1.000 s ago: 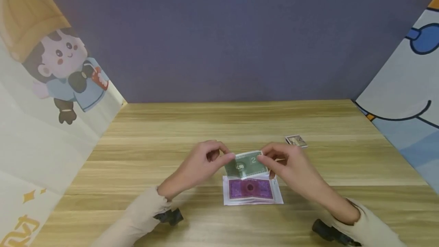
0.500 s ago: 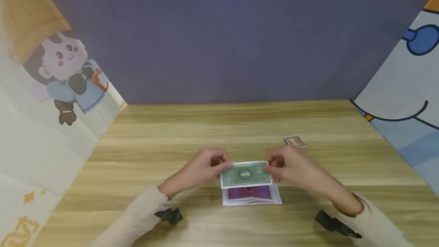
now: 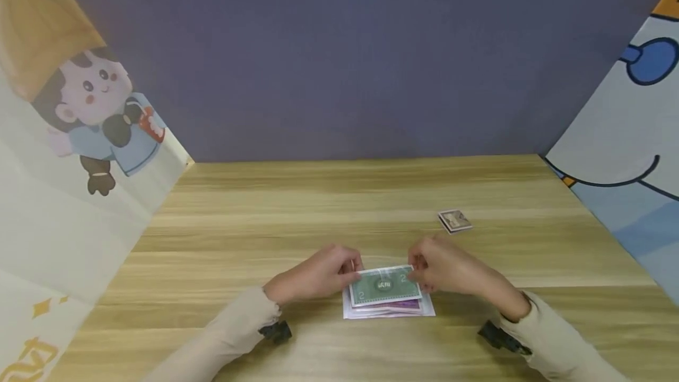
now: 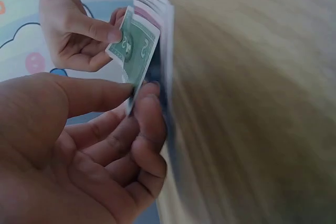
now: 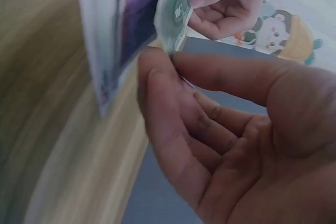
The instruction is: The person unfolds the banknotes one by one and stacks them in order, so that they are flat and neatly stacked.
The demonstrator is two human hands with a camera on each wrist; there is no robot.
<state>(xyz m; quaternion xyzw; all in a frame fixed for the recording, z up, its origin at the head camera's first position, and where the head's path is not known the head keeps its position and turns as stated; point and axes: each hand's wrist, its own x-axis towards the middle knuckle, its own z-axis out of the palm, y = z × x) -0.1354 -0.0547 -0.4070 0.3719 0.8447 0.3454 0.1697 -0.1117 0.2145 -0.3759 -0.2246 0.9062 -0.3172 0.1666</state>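
Between both hands is a green banknote (image 3: 385, 286) with a "2" in its corners. The left hand (image 3: 325, 275) pinches its left end between thumb and forefinger, and the right hand (image 3: 451, 267) pinches the right end. Just under it lies a stack of notes with a purple banknote (image 5: 142, 11) on top; larger pale paper (image 3: 350, 313) shows at the bottom of the stack. In the left wrist view the green note (image 4: 139, 51) stands slightly apart from the stack. Most of the purple note is covered in the head view.
A small brownish stack (image 3: 454, 220) of paper pieces lies beyond the right hand on the wooden table (image 3: 265, 205). A dark panel (image 3: 339, 63) rises at the back, with cartoon-printed walls on either side.
Both hands have lowered the green note toward the near side, from above the purple note's far edge to over it. The note has flattened out and covers most of the purple one.
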